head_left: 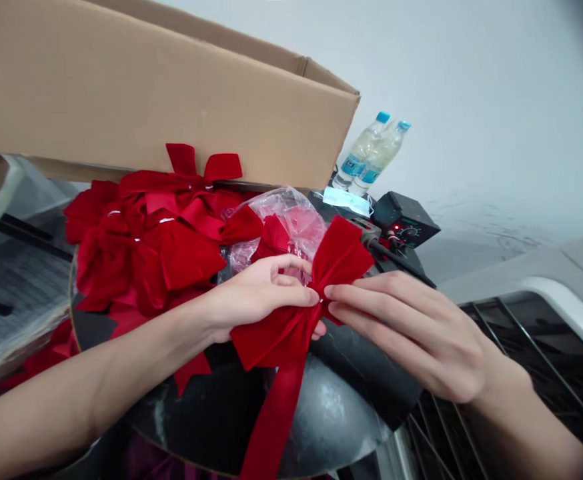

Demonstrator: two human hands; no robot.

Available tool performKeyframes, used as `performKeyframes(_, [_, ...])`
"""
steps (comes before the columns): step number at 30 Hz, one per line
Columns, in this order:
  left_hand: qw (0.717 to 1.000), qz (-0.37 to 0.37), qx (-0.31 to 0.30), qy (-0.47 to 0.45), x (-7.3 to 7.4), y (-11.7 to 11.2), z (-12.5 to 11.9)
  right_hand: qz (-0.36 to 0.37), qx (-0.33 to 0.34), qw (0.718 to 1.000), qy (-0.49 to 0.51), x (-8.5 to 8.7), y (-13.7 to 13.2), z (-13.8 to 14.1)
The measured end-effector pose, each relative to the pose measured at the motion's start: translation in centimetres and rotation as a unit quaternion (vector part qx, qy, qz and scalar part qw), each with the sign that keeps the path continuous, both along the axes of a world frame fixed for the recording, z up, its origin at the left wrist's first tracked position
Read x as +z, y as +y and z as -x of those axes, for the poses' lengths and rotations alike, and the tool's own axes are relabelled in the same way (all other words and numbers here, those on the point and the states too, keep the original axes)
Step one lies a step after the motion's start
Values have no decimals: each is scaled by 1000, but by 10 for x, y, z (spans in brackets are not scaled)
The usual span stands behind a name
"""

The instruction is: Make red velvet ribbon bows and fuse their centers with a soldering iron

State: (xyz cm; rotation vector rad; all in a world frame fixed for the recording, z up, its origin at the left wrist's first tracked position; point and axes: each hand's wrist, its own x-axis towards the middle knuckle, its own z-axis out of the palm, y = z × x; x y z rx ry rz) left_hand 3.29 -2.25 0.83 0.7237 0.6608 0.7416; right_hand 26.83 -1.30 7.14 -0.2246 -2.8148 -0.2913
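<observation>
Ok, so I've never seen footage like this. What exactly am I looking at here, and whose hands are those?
There's no machine here, just a person's two bare hands. This one picture comes from a camera worn on the person's head, looking forward and down, so those arms are the wearer's own. The left hand and right hand both pinch the middle of a red velvet bow, with a long ribbon tail hanging down. On the dark round surface lies a heap of red bows beside a clear plastic bag. Farther back are a cardboard box, two water bottles, a face mask and a small black control box.
</observation>
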Motion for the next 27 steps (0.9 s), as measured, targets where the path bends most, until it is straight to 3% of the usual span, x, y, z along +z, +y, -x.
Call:
performKeyframes(7, [993, -100, 12, 58, -2, -3, 1, 44, -22, 997, -52, -1, 2, 7])
performKeyframes(11, [989, -108, -5, 105, -2, -2, 2, 72, -37, 995, -61, -5, 5, 11])
performKeyframes(15, [983, -114, -2, 143, -1, 0, 3, 163, -60, 983, -53, -11, 9, 13])
performKeyframes(27, [968, -195, -22, 159, -3, -2, 6, 285, -145, 947, -33, -21, 9, 20])
